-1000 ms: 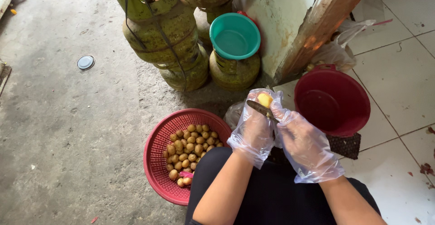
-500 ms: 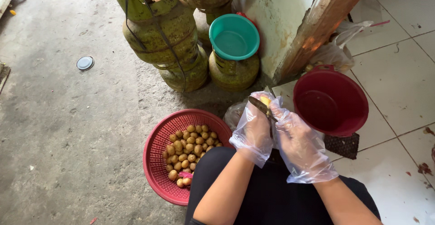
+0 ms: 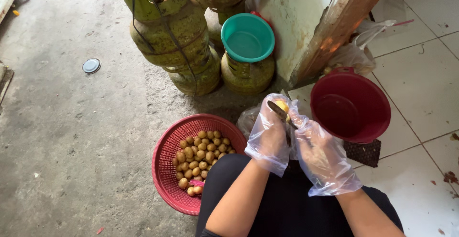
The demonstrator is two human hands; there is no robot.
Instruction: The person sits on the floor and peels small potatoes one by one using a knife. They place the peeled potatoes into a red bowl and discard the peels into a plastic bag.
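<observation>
Small yellow potato (image 3: 284, 106) sits at the fingertips of the left hand (image 3: 270, 134), held up in front of the body, just left of the red bucket (image 3: 350, 105) and above the clear plastic bag (image 3: 248, 120) on the floor. Left fingers are curled and pinching the potato — loose clear plastic glove over the hand. Knife blade (image 3: 278, 111) lies across the potato, touching it, tip pointing up-left. Right hand (image 3: 319, 153), also gloved, has its fingers closed around the knife handle; handle itself is mostly hidden under the glove. The two hands are touching or nearly so at the potato.

Around that:
- Red mesh basket (image 3: 168, 179) on the concrete to the left of the knees, partly filled with small brown potatoes (image 3: 198, 153) — unpeeled by the look.
- Red bucket on the tile edge to the right, inside looks bare; dark mat (image 3: 366, 152) just below it.
- Green gas cylinders (image 3: 177, 41) stand past the basket, one carrying a teal bowl (image 3: 247, 37) on top.
- Slanted wooden plank (image 3: 342, 24) leans on the wall beyond the bucket, crumpled plastic bag (image 3: 356, 55) at its foot.
- Small round metal lid (image 3: 91, 66) lies on the concrete, well apart, far left.
</observation>
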